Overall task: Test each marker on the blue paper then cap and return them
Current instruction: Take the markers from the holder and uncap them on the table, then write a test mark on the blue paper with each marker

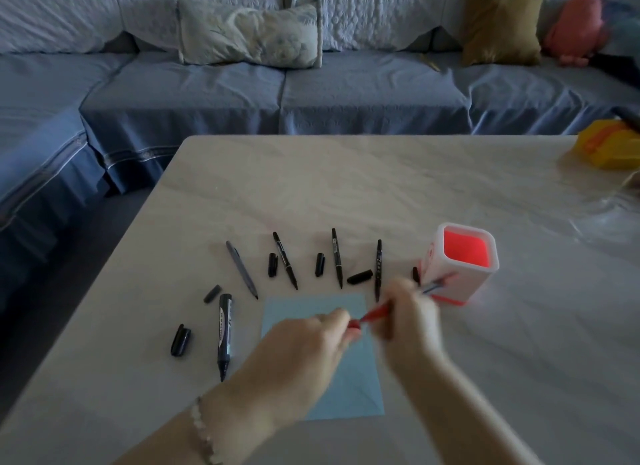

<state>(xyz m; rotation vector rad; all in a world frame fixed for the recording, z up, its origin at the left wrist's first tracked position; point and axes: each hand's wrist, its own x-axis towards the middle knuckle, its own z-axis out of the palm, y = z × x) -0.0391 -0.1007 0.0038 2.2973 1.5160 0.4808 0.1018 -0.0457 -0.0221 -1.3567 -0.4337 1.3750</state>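
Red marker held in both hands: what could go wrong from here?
The left hand and right hand grip the red marker above the blue paper; a slip may smear ink on fingers. The right hand is near the pen holder and might knock it. The uncapped black markers may dry out.

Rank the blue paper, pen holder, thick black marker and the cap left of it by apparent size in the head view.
1. blue paper, though partly covered.
2. pen holder.
3. thick black marker, about as long as the holder is tall, but far slimmer.
4. cap.
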